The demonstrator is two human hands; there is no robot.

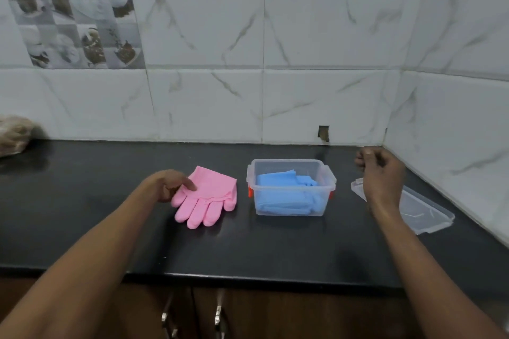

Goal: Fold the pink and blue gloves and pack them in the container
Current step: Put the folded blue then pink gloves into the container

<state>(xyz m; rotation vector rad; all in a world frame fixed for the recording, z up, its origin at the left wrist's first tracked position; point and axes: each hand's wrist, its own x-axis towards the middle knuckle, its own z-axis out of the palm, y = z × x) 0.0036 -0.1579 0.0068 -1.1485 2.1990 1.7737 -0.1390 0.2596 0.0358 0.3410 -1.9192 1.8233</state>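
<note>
A pink glove (210, 198) lies flat on the black counter (248, 245), fingers pointing toward me. My left hand (168, 186) touches its left edge, a finger resting on the cuff side. To the right stands a clear plastic container (291, 212) with orange clips; the folded blue glove (286, 187) lies inside it. My right hand (381, 173) hovers to the right of the container with loosely curled fingers, holding nothing, above the near end of the clear lid (421, 212).
The clear lid lies flat near the right wall. White marble tiles close off the back and right sides. A brownish bundle (15, 133) sits at the far left. Cabinet handles (192, 314) show below the counter's front edge.
</note>
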